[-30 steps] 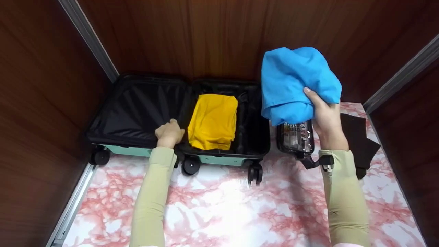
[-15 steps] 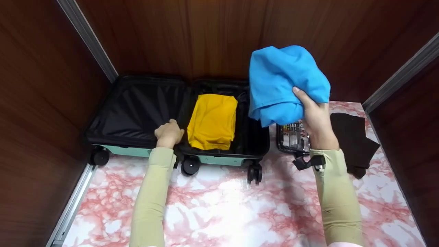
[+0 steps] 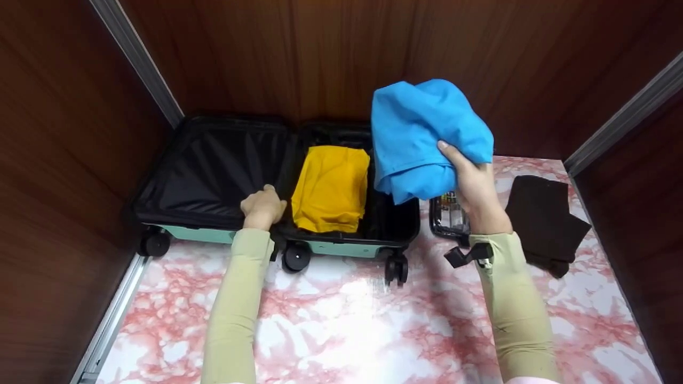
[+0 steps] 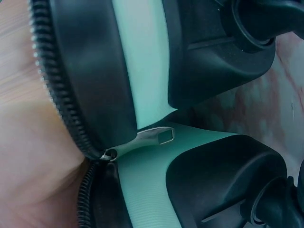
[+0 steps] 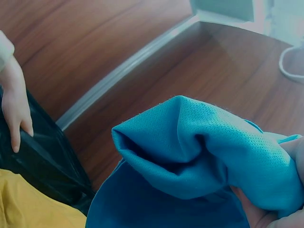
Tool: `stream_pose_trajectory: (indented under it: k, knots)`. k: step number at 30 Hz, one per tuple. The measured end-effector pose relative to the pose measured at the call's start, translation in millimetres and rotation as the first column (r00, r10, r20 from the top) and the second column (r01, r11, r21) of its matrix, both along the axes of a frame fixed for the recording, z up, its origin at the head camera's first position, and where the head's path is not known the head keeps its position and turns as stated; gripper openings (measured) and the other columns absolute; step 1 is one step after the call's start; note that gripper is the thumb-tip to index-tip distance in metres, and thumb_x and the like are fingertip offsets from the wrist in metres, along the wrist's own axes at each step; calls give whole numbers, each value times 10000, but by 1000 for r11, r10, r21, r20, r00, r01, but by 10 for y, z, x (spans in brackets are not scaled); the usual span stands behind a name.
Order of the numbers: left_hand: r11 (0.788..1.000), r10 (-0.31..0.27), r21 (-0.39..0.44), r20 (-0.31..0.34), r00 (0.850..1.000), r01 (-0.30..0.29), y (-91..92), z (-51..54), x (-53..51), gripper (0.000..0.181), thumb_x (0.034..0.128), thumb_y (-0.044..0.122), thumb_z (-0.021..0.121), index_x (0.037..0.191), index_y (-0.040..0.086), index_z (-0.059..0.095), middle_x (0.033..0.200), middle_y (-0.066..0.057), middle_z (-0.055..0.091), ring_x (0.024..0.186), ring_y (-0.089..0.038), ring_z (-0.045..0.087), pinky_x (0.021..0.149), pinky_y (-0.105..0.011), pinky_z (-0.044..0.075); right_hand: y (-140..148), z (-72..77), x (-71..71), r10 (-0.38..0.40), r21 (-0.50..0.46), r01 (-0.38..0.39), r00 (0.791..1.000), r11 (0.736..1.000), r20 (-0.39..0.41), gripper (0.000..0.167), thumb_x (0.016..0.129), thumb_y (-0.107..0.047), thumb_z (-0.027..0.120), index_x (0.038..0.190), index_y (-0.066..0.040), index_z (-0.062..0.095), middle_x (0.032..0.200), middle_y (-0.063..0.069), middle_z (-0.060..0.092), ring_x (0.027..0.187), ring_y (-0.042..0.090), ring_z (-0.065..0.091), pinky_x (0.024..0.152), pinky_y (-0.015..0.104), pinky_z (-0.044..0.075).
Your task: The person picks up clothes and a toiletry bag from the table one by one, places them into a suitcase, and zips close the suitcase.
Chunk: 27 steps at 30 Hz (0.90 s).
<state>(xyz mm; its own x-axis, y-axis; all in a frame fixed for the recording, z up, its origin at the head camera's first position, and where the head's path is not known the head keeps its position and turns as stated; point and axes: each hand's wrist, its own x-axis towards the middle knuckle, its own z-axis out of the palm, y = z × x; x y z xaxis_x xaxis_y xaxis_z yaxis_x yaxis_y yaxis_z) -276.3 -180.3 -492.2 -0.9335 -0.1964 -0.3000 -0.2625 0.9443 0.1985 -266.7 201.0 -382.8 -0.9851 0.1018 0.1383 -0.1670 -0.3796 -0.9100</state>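
Note:
In the head view, my right hand (image 3: 475, 184) grips a folded blue cloth garment (image 3: 427, 138), thumb on top. The garment hangs in the air over the right part of an open mint-green suitcase (image 3: 341, 249) with black lining. A folded yellow garment (image 3: 333, 189) lies in the suitcase's right half. My left hand (image 3: 262, 207) rests on the black lining (image 3: 213, 165) beside the middle hinge, left of the yellow garment. The right wrist view shows the left hand (image 5: 18, 107) with its fingers loosely extended downward. Its wrist view shows a zipper pull (image 4: 164, 135) on the suitcase edge.
A clear black-trimmed pouch (image 3: 451, 216) stands right of the suitcase, partly hidden by the blue garment and right hand. Farther right, dark folded cloth (image 3: 547, 218) lies on the red-and-white marbled floor (image 3: 341, 320). Brown wood-grain panels (image 3: 341, 58) enclose the back and sides.
My right hand has carried the blue garment leftward, from beside the suitcase to over its right part, sinking slightly at the end. The left hand and yellow garment have stayed in place.

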Motion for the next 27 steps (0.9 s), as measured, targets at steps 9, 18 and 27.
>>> stream_pose_trajectory:
  k: [9, 18, 27]
  knots:
    - [1000, -1, 5, -9, 1000, 1, -7, -16, 6, 612, 1045, 404, 513, 1474, -21, 416, 1337, -282, 588, 1144, -454, 594, 914, -565, 471, -113, -97, -10, 26, 53, -28, 999, 998, 31, 615, 893, -92, 787, 1396, 12, 449, 1399, 162, 495, 1268, 273, 495, 1070, 332, 409]
    - [1000, -5, -1, 4, 1000, 5, -9, 7, 24, 640, 1054, 405, 503, 1524, -9, 370, 1348, -280, 581, 1141, -453, 595, 894, -556, 484, -282, -261, -53, 42, 38, -44, 998, 998, 56, 533, 899, -70, 771, 1351, -10, 495, 1345, 154, 540, 1215, 276, 537, 1051, 336, 428]
    - [1000, 2, 12, -21, 1000, -2, -25, 5, 29, 599, 1048, 405, 508, 1461, -22, 434, 1320, -287, 594, 1132, -452, 599, 887, -569, 487, -412, -385, -63, 86, 59, -91, 993, 994, 80, 642, 917, -110, 757, 1446, 24, 418, 1427, 169, 497, 1279, 282, 508, 1060, 318, 420]
